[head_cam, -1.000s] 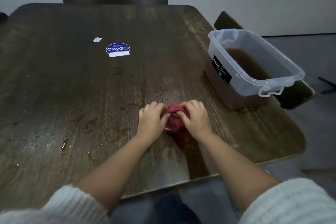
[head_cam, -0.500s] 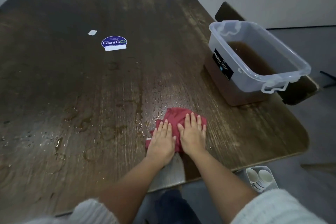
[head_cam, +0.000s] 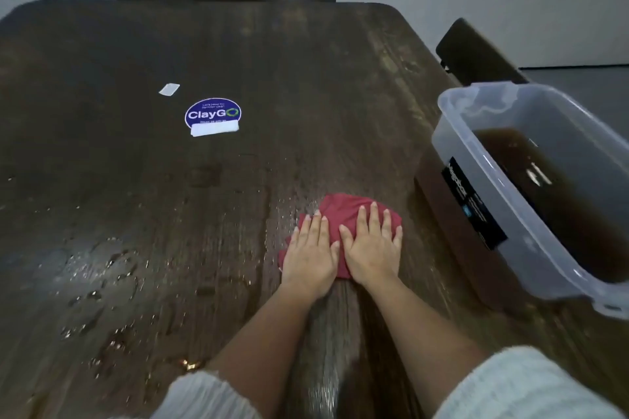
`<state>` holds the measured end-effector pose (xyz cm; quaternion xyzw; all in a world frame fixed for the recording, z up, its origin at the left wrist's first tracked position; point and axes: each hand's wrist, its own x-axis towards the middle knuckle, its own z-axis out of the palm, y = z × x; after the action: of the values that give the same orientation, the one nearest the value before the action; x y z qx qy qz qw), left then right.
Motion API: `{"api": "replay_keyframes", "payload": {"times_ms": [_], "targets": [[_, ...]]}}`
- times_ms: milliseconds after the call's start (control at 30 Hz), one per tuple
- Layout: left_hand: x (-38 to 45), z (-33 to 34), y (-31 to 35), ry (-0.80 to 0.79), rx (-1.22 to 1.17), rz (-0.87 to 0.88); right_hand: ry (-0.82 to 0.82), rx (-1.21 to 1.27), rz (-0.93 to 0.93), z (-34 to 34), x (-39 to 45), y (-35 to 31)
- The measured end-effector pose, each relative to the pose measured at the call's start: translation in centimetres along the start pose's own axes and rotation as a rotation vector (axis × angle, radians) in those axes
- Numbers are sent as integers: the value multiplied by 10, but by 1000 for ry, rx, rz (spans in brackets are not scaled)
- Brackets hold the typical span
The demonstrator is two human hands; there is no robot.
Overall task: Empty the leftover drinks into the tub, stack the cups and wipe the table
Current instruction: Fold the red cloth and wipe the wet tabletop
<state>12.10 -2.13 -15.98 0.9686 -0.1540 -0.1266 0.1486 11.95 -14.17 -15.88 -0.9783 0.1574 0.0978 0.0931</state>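
Palms of my left hand (head_cam: 310,257) and right hand (head_cam: 371,248) pressed flat, fingers spread in no grip, on crumpled red cloth (head_cam: 340,214), on wet dark wooden table (head_cam: 170,214), just left of clear plastic tub (head_cam: 503,214) holding brown liquid (head_cam: 551,194).

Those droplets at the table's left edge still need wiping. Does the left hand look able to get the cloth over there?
Probably yes. The left hand lies flat on the red cloth, and the wet table between it and the droplets is bare. The tub sits on the opposite side.
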Motion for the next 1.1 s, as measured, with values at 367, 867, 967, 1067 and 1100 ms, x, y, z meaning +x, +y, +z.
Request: {"api": "replay_keyframes", "payload": {"times_ms": [367, 867, 967, 1067, 1100], "targets": [[226, -74, -94, 28, 36, -162, 45, -3, -207, -28, 244, -108], [183, -74, -129, 36, 59, -217, -13, -87, -394, -20, 223, -146], [126, -63, -125, 7, 60, -209, -28, -86, -400, -8, 165, -137], [55, -50, -116, -18, 61, -180, -43, -82, -382, 1, 90, -124], [32, -44, -113, -26, 64, -170, -48, -80, -372, 5, 64, -119]]}}
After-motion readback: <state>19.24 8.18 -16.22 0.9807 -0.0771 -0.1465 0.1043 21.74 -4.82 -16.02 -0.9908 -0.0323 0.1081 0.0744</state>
